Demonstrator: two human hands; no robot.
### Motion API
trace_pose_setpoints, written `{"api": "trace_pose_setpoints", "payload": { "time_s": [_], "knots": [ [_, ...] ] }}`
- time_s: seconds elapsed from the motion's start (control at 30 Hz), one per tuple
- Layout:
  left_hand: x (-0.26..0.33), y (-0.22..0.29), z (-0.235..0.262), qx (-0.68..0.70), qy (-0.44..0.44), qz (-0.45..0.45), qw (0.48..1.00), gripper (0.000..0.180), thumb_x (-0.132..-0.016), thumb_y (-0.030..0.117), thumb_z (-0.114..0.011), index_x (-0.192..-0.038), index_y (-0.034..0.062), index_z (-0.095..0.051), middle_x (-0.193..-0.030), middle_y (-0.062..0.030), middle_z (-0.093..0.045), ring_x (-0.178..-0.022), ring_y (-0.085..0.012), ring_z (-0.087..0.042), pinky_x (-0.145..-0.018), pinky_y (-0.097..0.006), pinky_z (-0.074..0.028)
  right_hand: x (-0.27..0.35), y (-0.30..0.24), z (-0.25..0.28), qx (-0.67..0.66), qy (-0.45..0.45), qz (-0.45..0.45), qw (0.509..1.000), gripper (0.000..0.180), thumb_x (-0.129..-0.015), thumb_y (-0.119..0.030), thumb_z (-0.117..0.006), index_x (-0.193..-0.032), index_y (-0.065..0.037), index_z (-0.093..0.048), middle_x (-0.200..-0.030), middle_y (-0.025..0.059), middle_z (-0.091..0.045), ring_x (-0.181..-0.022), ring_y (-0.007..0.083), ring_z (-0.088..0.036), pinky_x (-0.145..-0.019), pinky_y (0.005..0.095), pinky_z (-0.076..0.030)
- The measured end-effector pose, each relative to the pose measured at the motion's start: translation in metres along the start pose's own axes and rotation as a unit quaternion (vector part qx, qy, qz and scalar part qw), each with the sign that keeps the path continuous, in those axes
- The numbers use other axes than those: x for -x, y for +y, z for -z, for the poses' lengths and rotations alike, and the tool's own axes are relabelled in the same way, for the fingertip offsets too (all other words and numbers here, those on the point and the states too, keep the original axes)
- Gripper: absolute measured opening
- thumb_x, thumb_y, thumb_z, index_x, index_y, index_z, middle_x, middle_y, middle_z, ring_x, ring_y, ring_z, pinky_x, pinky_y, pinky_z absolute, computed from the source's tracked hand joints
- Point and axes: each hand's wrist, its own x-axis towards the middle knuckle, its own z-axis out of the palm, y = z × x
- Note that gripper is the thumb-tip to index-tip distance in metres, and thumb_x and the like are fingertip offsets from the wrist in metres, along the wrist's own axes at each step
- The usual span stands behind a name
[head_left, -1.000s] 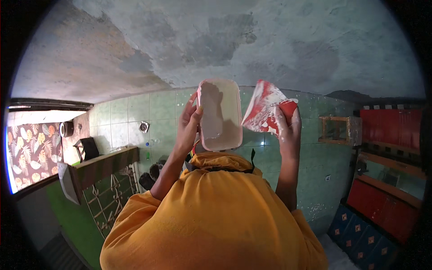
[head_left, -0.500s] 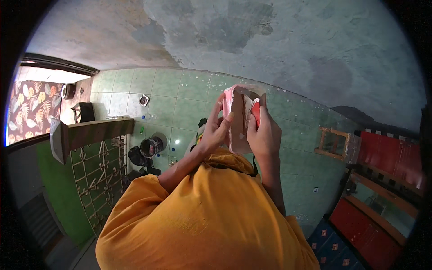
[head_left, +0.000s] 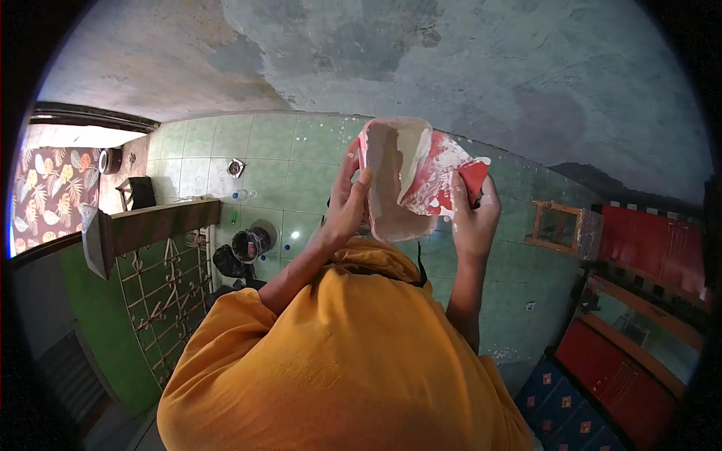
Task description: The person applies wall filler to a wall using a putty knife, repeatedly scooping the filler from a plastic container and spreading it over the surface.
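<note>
So the left hand (head_left: 348, 204) has its fingers clamped on the side wall of a pinkish-white tub (head_left: 397, 228), thumb hooked at the rim and the other fingers on the outside. The tub's opening is just right of those fingers, facing up toward the camera. Inside it there's some pale, creamy paste (head_left: 408, 154), mostly on the side away from the left fingers. The side nearest them looks darker, and I can't tell if that's shadow or a coating. How deep the paste goes, no clue.

The right hand (head_left: 477, 218) is clamped on a red scraper (head_left: 445, 174), thumb on the face showing, other fingers mostly hidden behind. The blade sticks out left from those fingers and overlaps the tub's right rim, messy with white paste. Can't tell if its edge actually touches the tub. There are white smears on the right fingers too.

Well off to the left of the left fingers, lower down on the green tiled floor (head_left: 316, 169), sits a dark bucket (head_left: 263, 240). Something's in it, but it's too small to make out. A black bag (head_left: 228, 261) is just beside it.
</note>
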Motion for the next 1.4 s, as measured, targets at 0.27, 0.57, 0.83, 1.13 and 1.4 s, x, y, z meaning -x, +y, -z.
{"api": "trace_pose_setpoints", "payload": {
  "time_s": [0.27, 0.57, 0.83, 1.13, 1.4],
  "knots": [
    [-0.006, 0.002, 0.012, 0.017, -0.003, -0.008, 1.000, 0.061, -0.104, 0.031, -0.043, -0.155, 0.0057, -0.020, -0.138, -0.0111, -0.048, -0.122, -0.0180, -0.048, -0.104, -0.032, -0.038, -0.002, 0.017, 0.004, -0.216, 0.020, -0.165, 0.962, 0.018, -0.095, -0.015, -0.063, -0.109, -0.003, -0.062, -0.093, 0.0011, -0.065, -0.076, 0.0063, -0.060, -0.060, 0.0235, -0.047],
    [0.011, 0.012, 0.031, -0.005, 0.022, 0.033, 0.999, 0.059, -0.105, 0.030, -0.038, -0.154, 0.0020, -0.022, -0.147, -0.0123, -0.041, -0.134, -0.0209, -0.041, -0.110, -0.034, -0.034, 0.001, 0.050, -0.007, -0.272, 0.120, -0.368, 0.881, 0.027, -0.092, -0.025, -0.068, -0.115, -0.013, -0.062, -0.100, -0.0046, -0.064, -0.086, 0.0065, -0.061, -0.059, 0.0232, -0.042],
    [0.004, 0.013, 0.086, -0.032, 0.049, 0.034, 0.998, 0.060, -0.105, 0.032, -0.035, -0.152, -0.0023, -0.023, -0.153, -0.0134, -0.033, -0.139, -0.0228, -0.035, -0.114, -0.034, -0.029, -0.021, 0.099, -0.071, -0.349, 0.065, -0.343, 0.870, 0.022, -0.096, -0.018, -0.062, -0.117, -0.015, -0.057, -0.108, -0.0026, -0.064, -0.096, 0.0087, -0.063, -0.071, 0.0281, -0.047],
    [-0.032, 0.017, 0.163, -0.120, 0.146, 0.115, 0.975, 0.054, -0.103, 0.033, -0.039, -0.144, -0.0017, -0.040, -0.146, -0.0100, -0.043, -0.132, -0.0191, -0.040, -0.109, -0.032, -0.031, -0.074, 0.171, -0.190, -0.364, 0.089, -0.362, 0.853, 0.024, -0.095, -0.010, -0.060, -0.117, -0.006, -0.053, -0.111, 0.0070, -0.063, -0.091, 0.0184, -0.065, -0.066, 0.0345, -0.056],
    [-0.054, -0.025, 0.236, -0.134, 0.151, 0.175, 0.964, 0.053, -0.104, 0.036, -0.040, -0.142, -0.0010, -0.042, -0.138, -0.0093, -0.049, -0.125, -0.0186, -0.045, -0.106, -0.032, -0.034, -0.192, 0.293, -0.263, -0.379, 0.172, -0.333, 0.846, 0.036, -0.093, -0.015, -0.063, -0.126, -0.004, -0.052, -0.121, 0.0108, -0.058, -0.110, 0.0250, -0.060, -0.085, 0.0415, -0.055]
  ]
}}
